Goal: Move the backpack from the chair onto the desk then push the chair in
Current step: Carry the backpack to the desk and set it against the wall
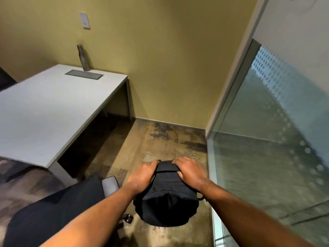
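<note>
A black backpack (166, 198) hangs in the air above the floor, its top end pointing away from me. My left hand (142, 173) grips its far left side and my right hand (190, 171) grips its far right side, both closed around it. The black office chair (58, 211) with a grey armrest (110, 184) stands at the lower left, its seat bare, pulled out from the white desk (44, 111), which fills the left of the view.
A metal water bottle (83, 57) stands at the desk's far edge beside a grey cable hatch (84, 75). A glass partition (267, 139) runs along the right. The yellow wall (169, 59) is ahead, patterned floor (160, 139) between.
</note>
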